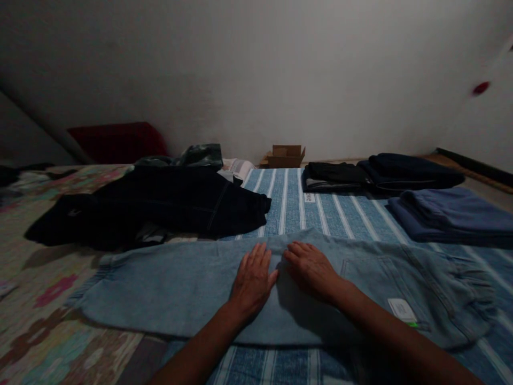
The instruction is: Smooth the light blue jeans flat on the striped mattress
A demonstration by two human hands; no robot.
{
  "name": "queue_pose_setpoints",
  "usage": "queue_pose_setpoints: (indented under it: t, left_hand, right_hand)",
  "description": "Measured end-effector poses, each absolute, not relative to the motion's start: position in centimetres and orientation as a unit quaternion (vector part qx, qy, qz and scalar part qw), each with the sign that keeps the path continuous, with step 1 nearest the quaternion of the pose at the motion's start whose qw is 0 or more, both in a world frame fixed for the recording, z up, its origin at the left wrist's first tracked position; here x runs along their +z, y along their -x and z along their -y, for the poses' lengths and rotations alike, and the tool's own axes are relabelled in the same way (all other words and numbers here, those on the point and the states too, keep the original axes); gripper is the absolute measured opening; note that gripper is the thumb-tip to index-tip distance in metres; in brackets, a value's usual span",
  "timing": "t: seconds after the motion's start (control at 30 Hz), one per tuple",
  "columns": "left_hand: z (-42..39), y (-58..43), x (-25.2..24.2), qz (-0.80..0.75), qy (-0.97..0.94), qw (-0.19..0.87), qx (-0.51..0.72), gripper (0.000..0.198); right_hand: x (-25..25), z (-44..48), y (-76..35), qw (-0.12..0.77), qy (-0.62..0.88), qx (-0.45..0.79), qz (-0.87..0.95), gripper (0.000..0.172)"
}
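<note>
Light blue jeans point(172, 291), folded lengthwise, lie flat across the bed in front of me. Their elasticated waist and a back pocket with a white label point(402, 310) are at the right, the gathered cuff at the left. My left hand point(254, 280) rests flat on the middle of the jeans, fingers stretched out and pointing away from me. Just to its right, my right hand point(310, 267) lies on the same cloth with its fingers extended. A small gap separates the two hands. Neither holds anything.
Beyond the jeans at left is a heap of dark trousers point(180, 200). Folded dark clothes point(336, 176) and folded blue trousers point(460, 214) lie at right on the striped blue sheet point(288, 203). A cardboard box point(285, 156) stands by the wall.
</note>
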State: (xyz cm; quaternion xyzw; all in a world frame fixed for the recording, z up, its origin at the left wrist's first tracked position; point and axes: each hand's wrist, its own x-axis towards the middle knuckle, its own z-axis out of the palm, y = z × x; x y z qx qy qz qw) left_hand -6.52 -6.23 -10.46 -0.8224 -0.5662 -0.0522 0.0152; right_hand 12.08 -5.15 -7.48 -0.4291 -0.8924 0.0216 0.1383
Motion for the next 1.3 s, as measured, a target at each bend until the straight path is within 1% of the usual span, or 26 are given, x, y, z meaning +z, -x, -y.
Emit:
queue_pose_setpoints:
  t: [0.07,0.2,0.3,0.47,0.53,0.67,0.83,1.07,1.17,1.3]
  left_hand:
    - [6.2,6.9,-11.0,0.584,0.811,0.01,-0.036,0.053]
    - [6.3,7.3,-11.7,0.613,0.79,-0.013,-0.018,0.062]
    - [6.4,7.2,-11.5,0.623,0.782,-0.018,-0.001,0.065]
    - [6.0,6.7,-10.5,0.63,0.776,-0.017,0.011,0.062]
    - [5.6,6.2,-9.9,0.615,0.789,-0.012,0.003,0.06]
    - [4.3,5.4,-9.5,0.572,0.82,-0.004,-0.001,0.057]
    - [3.4,5.8,-10.5,0.571,0.82,-0.016,0.004,0.061]
    - [3.4,6.7,-11.1,0.582,0.813,-0.003,-0.002,0.063]
    - [3.7,7.0,-11.1,0.599,0.8,0.008,-0.001,0.065]
    - [4.1,7.0,-10.9,0.613,0.79,-0.018,0.01,0.066]
  right_hand:
    - [-8.7,3.9,-11.7,0.136,0.43,0.019,0.892,0.024]
    - [-11.7,2.9,-11.8,0.142,0.451,0.037,0.881,0.049]
    - [-12.7,2.9,-12.1,0.144,0.455,0.059,0.877,0.055]
    - [-12.3,2.9,-12.2,0.14,0.448,0.079,0.879,0.058]
    - [-11.9,2.8,-12.1,0.147,0.448,0.082,0.878,0.059]
    - [-11.6,2.8,-12.2,0.168,0.451,0.074,0.874,0.051]
    - [-11.7,2.5,-12.2,0.173,0.458,0.069,0.869,0.047]
    - [-11.9,2.2,-12.1,0.185,0.469,0.071,0.861,0.037]
    - [-12.1,2.5,-12.1,0.189,0.469,0.074,0.86,0.039]
    - [-12.4,2.8,-12.2,0.174,0.472,0.073,0.861,0.044]
